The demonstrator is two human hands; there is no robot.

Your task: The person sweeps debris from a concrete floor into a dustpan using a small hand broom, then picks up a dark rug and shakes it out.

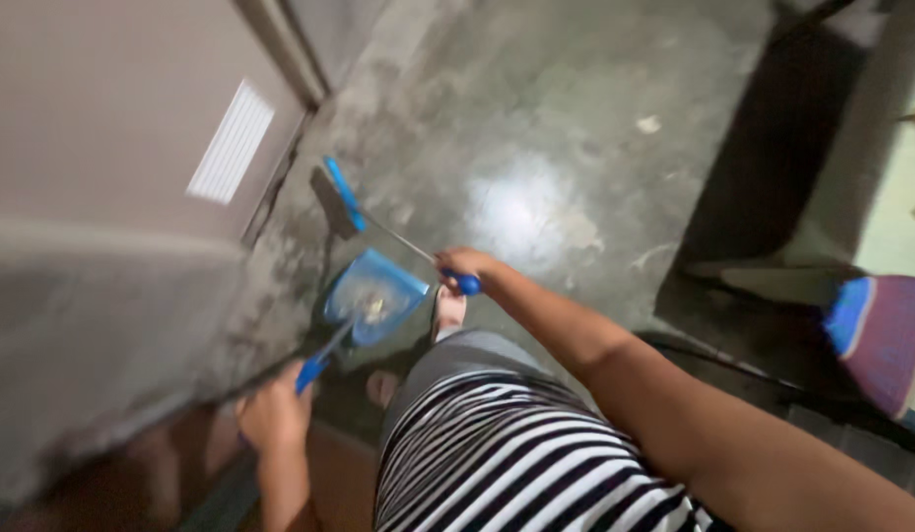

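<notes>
My right hand point(464, 264) grips the blue end of a long-handled broom point(341, 202), whose blue-backed dark brush head rests on the grey concrete floor near the wall. My left hand point(273, 414) holds the blue handle of a light blue dustpan point(372, 296), which stands on the floor between the brush and my feet. Some pale debris lies inside the pan. My striped garment fills the lower middle of the view.
A beige wall with a white vent point(231, 143) runs along the left. A dark furniture piece point(773, 167) stands at the right, with a purple and blue object point(886, 335) beside it. The floor point(536, 128) is worn and shiny.
</notes>
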